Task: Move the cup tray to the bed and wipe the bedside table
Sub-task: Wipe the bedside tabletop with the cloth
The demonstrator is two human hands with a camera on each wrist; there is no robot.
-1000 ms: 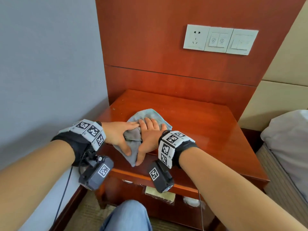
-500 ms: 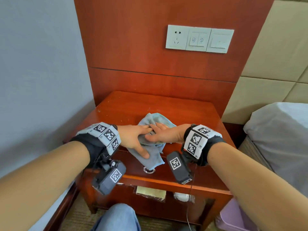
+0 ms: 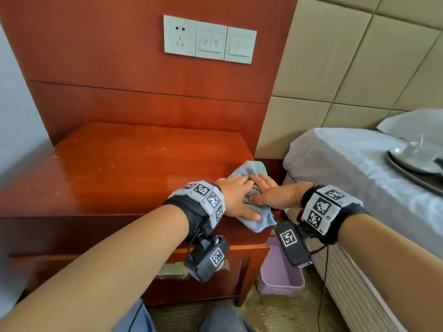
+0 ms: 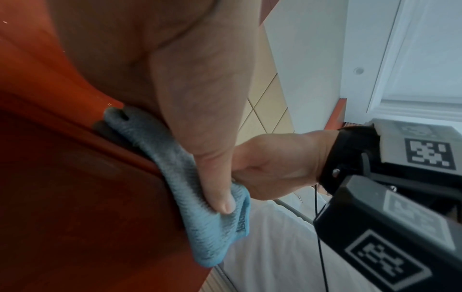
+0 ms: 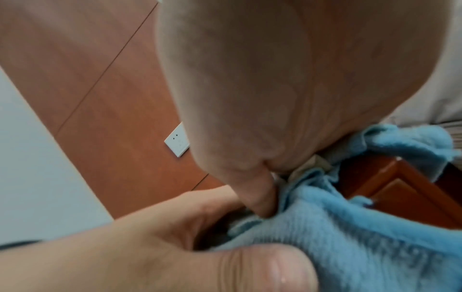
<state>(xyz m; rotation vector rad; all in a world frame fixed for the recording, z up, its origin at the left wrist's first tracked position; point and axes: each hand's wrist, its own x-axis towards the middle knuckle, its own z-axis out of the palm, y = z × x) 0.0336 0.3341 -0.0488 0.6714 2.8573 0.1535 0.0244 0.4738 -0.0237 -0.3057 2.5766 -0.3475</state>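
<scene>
A light blue cloth (image 3: 252, 167) lies on the right front corner of the red-brown bedside table (image 3: 119, 168), one end hanging over the front edge. My left hand (image 3: 236, 196) presses flat on it, the thumb (image 4: 217, 187) lying on the hanging part. My right hand (image 3: 269, 194) presses beside it with straight fingers, fingertips meeting the left hand's. In the right wrist view the cloth (image 5: 350, 237) bunches under my thumb. The dark cup tray (image 3: 423, 182) sits on the bed (image 3: 347, 168) at the far right, with a shiny plate on it.
A wood wall panel with a white socket and switch plate (image 3: 209, 39) rises behind the table. The bed stands close to the table's right side, with a padded headboard (image 3: 359, 68). A purple bin (image 3: 280, 271) stands on the floor in the gap.
Both hands slid the cloth from the table's front middle to its right front corner. My view turned right, bringing the bed and tray into sight.
</scene>
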